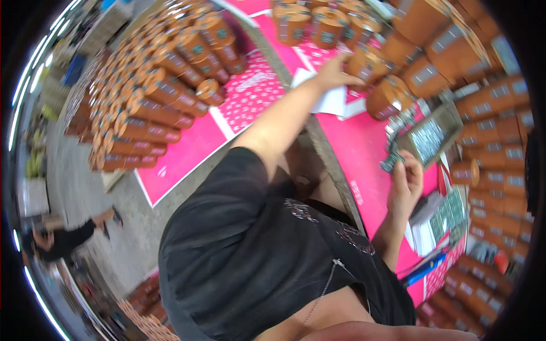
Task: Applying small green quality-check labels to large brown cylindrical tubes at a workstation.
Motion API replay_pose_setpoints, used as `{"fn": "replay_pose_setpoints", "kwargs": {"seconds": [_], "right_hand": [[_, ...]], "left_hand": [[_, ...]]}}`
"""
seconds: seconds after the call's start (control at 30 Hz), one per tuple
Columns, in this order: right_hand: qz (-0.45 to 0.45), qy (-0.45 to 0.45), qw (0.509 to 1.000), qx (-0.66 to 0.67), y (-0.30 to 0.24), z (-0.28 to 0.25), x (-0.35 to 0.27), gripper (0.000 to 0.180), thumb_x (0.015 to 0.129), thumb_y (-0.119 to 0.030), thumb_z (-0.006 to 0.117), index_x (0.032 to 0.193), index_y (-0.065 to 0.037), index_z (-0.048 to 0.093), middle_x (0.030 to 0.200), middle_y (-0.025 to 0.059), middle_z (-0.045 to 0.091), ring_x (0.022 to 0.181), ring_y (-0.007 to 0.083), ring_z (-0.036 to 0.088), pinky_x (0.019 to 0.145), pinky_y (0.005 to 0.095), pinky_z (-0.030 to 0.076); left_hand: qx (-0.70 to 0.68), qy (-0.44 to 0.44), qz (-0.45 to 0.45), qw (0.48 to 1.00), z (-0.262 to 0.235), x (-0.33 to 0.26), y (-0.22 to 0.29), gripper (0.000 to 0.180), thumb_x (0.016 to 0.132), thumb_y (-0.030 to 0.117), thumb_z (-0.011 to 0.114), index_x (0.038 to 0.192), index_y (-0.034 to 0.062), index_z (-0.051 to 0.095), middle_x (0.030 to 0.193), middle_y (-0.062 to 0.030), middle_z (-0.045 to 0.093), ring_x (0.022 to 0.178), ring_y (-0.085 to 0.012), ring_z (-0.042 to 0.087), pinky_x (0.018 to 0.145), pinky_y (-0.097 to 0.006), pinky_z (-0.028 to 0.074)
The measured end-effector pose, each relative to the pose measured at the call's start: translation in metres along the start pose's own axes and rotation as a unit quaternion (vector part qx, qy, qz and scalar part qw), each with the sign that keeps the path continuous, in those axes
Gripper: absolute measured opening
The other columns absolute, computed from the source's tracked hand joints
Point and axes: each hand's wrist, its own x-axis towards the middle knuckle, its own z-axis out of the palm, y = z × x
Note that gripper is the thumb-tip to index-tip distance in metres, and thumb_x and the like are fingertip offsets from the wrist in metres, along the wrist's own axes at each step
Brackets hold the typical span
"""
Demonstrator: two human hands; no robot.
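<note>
My left hand [331, 75] reaches across the pink table with its thumb and fingers about the left side of an orange-brown round pot [368, 63]. Held between the fingertips of my right hand [406, 181] is a small dark green label [391, 162]. A second round pot [388, 99] with a shiny patch stands near the first. White paper [330, 101] lies beneath my left wrist. Beside my right hand sits a shallow tray [456, 117] with glittery silvery pieces in it.
Stacked orange-brown pots [495, 148] line the right side, and more pots [327, 25] stand at the far end. Sheets of green labels [448, 215] and a blue tool [427, 268] lie at right. On the left, rows of pots [165, 94] fill another table; a person [65, 237] is beyond.
</note>
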Motion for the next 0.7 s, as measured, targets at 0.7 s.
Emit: {"fn": "replay_pose_setpoints", "kwargs": {"seconds": [0.7], "right_hand": [[0.113,-0.121,0.973,0.161,-0.041,0.070,-0.004,0.012,0.077,-0.010,0.061,0.084,-0.002,0.055,0.076,0.0000,0.054,0.068,0.0052,0.049,0.060,0.0188,0.040]], "left_hand": [[-0.358,-0.043,-0.258,0.896,-0.035,-0.173,0.148,0.046,0.089,0.038,0.034,0.111,-0.0009,0.045,0.084,-0.0077,0.058,0.068,-0.0133,0.055,0.059,-0.024,0.044]]}}
